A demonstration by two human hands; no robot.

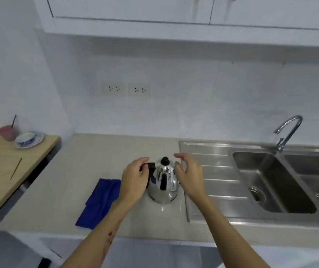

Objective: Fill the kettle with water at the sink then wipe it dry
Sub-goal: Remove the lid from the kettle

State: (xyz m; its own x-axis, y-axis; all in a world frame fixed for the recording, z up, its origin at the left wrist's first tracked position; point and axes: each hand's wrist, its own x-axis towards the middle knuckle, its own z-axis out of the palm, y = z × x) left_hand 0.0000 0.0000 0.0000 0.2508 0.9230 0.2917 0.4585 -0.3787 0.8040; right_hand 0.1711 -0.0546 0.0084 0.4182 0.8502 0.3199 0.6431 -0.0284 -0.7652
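Observation:
A shiny steel kettle (163, 185) with a black lid knob stands upright on the beige counter, just left of the sink's draining board. My left hand (134, 179) is closed around the kettle's black handle on its left side. My right hand (188, 174) hovers at the kettle's right side with fingers spread and curled, close to the body; whether it touches is unclear. A folded blue cloth (99, 203) lies flat on the counter, left of the kettle and partly under my left forearm. The steel double sink (270, 182) with a curved tap (288, 130) sits to the right.
The ribbed draining board (210, 167) lies between kettle and basin. A wooden table (2, 171) at left carries a bowl on a plate (29, 140), a pink drink cup (7, 131) and a thin stick. Two wall sockets (125, 89) sit behind; cabinets hang overhead.

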